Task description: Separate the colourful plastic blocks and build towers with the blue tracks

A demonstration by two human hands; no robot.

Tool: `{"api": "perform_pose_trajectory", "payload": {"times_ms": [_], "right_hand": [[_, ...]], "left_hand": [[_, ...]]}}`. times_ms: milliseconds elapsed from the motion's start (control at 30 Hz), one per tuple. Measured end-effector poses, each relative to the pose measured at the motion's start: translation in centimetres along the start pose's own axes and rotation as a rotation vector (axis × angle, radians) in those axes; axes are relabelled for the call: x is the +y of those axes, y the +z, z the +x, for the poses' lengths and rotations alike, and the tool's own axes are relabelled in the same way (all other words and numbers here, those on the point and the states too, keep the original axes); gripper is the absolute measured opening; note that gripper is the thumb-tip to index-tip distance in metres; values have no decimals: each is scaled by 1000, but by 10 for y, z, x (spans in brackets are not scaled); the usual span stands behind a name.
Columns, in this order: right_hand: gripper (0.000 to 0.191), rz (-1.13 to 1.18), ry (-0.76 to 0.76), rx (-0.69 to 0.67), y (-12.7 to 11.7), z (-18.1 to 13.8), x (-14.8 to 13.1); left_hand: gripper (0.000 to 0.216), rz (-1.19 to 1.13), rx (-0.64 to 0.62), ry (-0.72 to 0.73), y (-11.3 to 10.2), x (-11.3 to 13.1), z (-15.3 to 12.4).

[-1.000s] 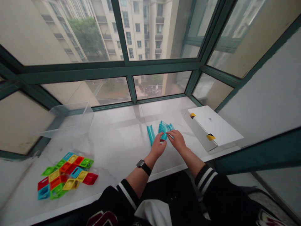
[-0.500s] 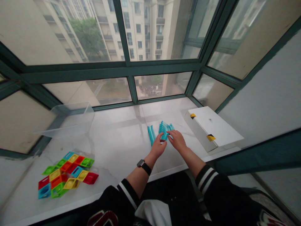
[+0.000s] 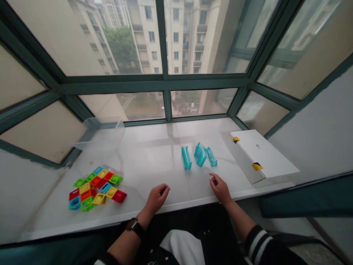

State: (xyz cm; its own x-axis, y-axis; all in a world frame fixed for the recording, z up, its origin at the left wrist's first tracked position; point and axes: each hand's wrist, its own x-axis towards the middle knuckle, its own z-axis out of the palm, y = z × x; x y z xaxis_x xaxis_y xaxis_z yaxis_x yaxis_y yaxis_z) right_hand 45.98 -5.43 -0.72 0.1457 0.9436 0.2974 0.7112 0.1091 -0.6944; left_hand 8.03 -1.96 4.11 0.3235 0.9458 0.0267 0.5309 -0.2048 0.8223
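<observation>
Three translucent turquoise track pieces lie on the white ledge in front of me: a straight piece (image 3: 186, 158), a curved ribbed piece (image 3: 200, 154) and a narrower straight piece (image 3: 211, 156). Nearer to me and left of them, my left hand (image 3: 157, 197) hovers by the front edge with its fingers curled in and nothing visible in it. My right hand (image 3: 220, 187) is just below the narrower piece, apart from it. Its index finger reaches out, the other fingers bend loosely, and it holds nothing.
Colourful plastic pieces (image 3: 96, 187) in red, yellow, green and blue form a flat patch at the left. Behind them stands a clear plastic bin (image 3: 103, 134). A white box (image 3: 271, 154) with yellow-black tabs sits at the right. Green-framed windows (image 3: 154, 85) border the ledge.
Both hands have left the turquoise pieces and drawn back toward me, the left one farther left. The curved piece now rests on the ledge between the straight ones. The camera view has shifted left.
</observation>
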Motion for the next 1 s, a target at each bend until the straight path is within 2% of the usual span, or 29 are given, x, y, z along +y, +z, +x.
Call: {"api": "perform_pose_trajectory", "payload": {"times_ms": [100, 233, 333, 433, 567, 733, 1000], "right_hand": [[38, -1, 81, -22, 13, -23, 14], [41, -134, 156, -1, 30, -21, 13], [39, -251, 118, 17, 39, -17, 11], [40, -282, 62, 14, 41, -17, 17], [40, -316, 53, 7, 42, -18, 27], [38, -331, 42, 8, 42, -17, 26], [36, -366, 44, 2, 40, -16, 19]], "left_hand": [[40, 85, 128, -176, -43, -46, -54], [37, 176, 382, -345, -100, -85, -108], [36, 319, 585, -379, -140, -103, -125], [38, 475, 671, -338, -173, -116, -126], [50, 640, 670, -475, -200, -129, -110], [66, 762, 600, -606, -213, -147, -87], [68, 868, 383, -576, -219, -180, -65]]}}
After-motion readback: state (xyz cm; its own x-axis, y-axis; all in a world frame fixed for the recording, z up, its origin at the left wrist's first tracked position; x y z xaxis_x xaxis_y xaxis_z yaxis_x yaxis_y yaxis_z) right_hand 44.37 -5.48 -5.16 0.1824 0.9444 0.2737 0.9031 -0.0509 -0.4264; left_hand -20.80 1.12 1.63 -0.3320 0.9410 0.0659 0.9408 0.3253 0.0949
